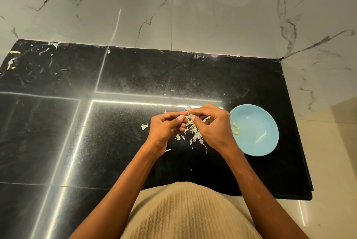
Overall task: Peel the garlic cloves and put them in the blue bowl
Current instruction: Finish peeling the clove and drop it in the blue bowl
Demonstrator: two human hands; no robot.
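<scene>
Both my left hand (167, 125) and right hand (209, 123) pinch a garlic clove (190, 117) between them. Peeled cloves (236, 128) lie in the blue bowl (257, 142), just beside my right hand.

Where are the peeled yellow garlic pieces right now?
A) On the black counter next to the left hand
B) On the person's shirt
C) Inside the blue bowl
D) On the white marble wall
C: a few pale yellow peeled garlic cloves lie inside the blue bowl, near its left side, while only papery garlic skins lie on the black counter under the hands.
</scene>
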